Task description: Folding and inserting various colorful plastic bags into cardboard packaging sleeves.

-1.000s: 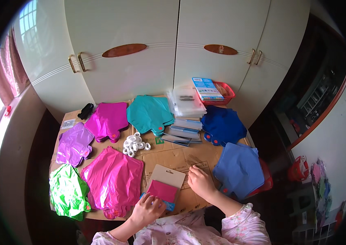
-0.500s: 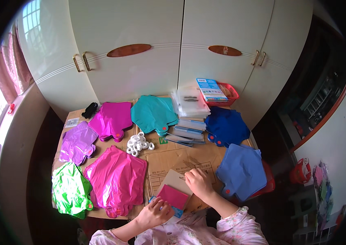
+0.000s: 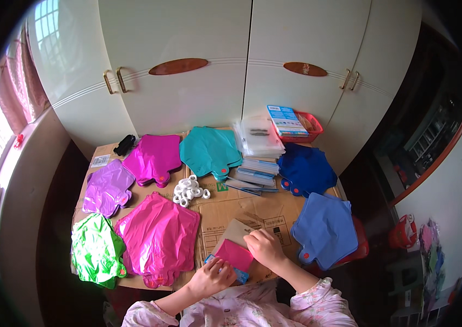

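A flat packet (image 3: 235, 254) with a magenta foil piece on a beige card lies at the near edge of the cardboard-covered table (image 3: 252, 210). My left hand (image 3: 212, 277) holds its lower left corner, over a bit of blue. My right hand (image 3: 264, 247) presses on its upper right edge, fingers curled against the card.
Foil balloon stacks lie around: green (image 3: 96, 250), pink (image 3: 160, 237), purple (image 3: 106, 187), magenta (image 3: 152, 158), teal (image 3: 209, 151), dark blue (image 3: 306, 169), lighter blue (image 3: 326, 229). White ribbon rolls (image 3: 189, 191), stacked clear packets (image 3: 258, 143), a red basket (image 3: 307, 126) and white cupboard doors (image 3: 242, 65) stand behind.
The view has tilted, shifting the table lower in the picture. Both hands stay on the packet; my right hand has slid along its right edge toward me.
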Motion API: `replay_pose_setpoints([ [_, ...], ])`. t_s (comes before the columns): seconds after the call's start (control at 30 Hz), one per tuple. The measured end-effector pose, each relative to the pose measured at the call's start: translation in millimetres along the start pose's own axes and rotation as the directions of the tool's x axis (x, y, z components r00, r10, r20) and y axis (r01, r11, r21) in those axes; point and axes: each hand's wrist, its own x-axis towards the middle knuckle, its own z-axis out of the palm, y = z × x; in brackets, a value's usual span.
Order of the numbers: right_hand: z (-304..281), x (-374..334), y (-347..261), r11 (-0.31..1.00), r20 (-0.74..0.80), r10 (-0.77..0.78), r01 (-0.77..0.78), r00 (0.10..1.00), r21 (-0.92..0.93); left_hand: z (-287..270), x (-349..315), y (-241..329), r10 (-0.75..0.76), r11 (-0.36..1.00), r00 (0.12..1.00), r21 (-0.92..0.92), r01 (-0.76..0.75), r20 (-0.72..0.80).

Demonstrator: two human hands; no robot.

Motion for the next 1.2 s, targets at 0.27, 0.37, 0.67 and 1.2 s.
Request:
replay_pose_setpoints([
  [0.27,-3.2,1.6,-2.8,1.0,0.0,-0.012,0.012,1.0,0.029,-2.1,7.2,-2.5,0.007,0.999,1.0,0.037,-0.007,-0.004],
  [0.37,-5.9,2.5,-1.8,1.0,-0.017,-0.02,0.021,1.0,0.016,2.5,11.1,-3.7,0.02,0.999,1.0,0.028,-0.02,-0.008],
  [0.67,6.9,17.0,-1.5,0.999,-0.032,-0.01,0.008,0.999,-0.037,5.9,14.8,-2.9,0.036,0.999,0.999,0.04,-0.035,-0.018],
  [1.2,2.1,28.0,-5.2,0.985,0.048,-0.127,0.131,0.991,-0.111,8.5,19.8,-4.2,-0.044,0.999,0.999,0.013,0.044,0.006],
])
